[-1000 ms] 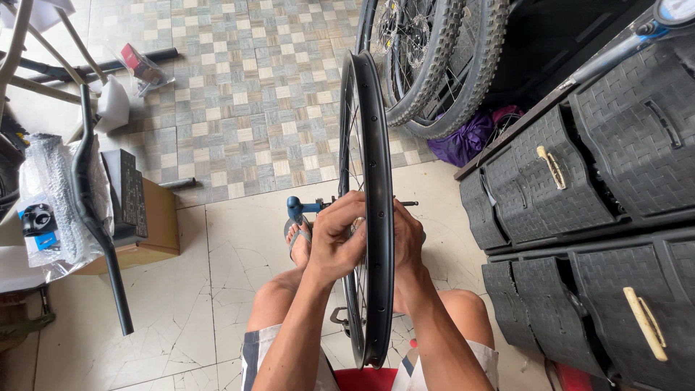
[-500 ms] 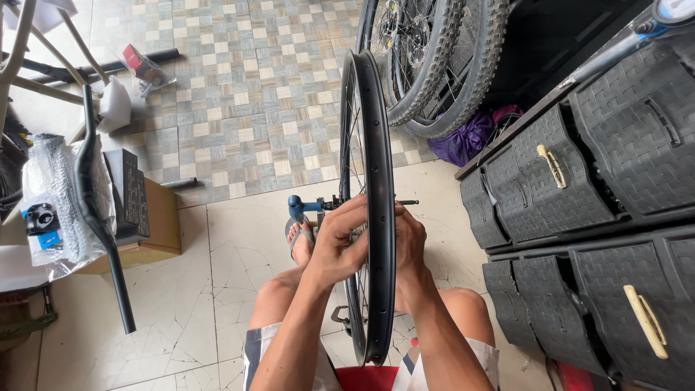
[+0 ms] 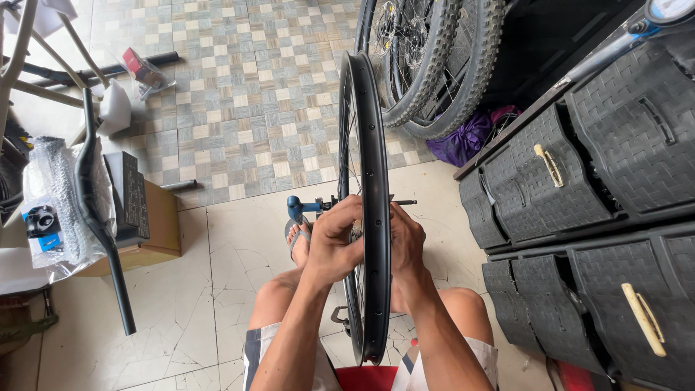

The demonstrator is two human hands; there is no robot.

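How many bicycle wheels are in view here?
3: a bare black rim upright between both hands, and two knobby-tyred wheels, one and another, leaning at the top. More may be hidden behind.

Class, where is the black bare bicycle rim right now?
In the head view, the black bare bicycle rim stands upright at centre, between the left hand and right hand, above the knees.

Head view, steeply downward, close over knees, floor beyond

Bare black wheel rim (image 3: 368, 181) stands upright, edge-on.
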